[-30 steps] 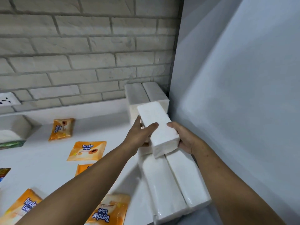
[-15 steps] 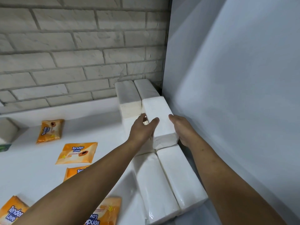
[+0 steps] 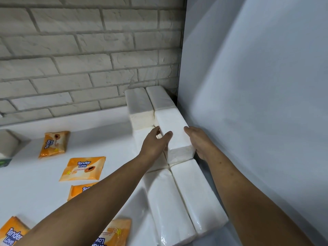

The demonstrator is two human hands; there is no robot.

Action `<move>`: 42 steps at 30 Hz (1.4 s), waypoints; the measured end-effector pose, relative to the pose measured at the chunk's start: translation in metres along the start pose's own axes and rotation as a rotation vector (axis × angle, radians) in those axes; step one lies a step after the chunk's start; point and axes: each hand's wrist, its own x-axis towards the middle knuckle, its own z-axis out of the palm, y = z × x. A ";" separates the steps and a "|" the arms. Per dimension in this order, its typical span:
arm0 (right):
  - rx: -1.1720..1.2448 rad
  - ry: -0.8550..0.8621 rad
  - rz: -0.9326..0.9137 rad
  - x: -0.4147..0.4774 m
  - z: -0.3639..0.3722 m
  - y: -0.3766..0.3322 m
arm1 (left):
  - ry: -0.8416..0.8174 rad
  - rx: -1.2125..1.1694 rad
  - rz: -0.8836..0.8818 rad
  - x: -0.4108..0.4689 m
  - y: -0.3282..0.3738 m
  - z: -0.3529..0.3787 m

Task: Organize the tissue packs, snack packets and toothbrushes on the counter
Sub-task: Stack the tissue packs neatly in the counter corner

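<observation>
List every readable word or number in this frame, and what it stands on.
"Tender Love": far orange packet, sideways.
"Tender Love": middle orange packet; small print blurred.
"Tender Love": bottom-left orange packet.
"Ten": half-hidden orange packet.
"Love", upside down: bottom-centre orange packet.
White tissue packs: none.

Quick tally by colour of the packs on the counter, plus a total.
White tissue packs: 7 in view, 6 in the corner and 1 at the left edge; one is gripped between the left hand and the right hand.
Orange packets: 5
Green item, cut off at the left edge: 1
Total: 13, not counting any hidden inside the stack.
</observation>
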 end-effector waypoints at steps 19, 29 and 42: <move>-0.031 -0.030 -0.011 0.006 -0.001 0.004 | -0.104 -0.041 -0.116 0.032 -0.024 0.000; -0.119 -0.034 -0.024 0.009 -0.002 0.005 | -0.071 -0.040 -0.149 0.034 -0.027 0.004; -0.194 0.102 -0.174 -0.003 -0.005 -0.007 | 0.008 0.028 -0.110 0.010 -0.005 -0.001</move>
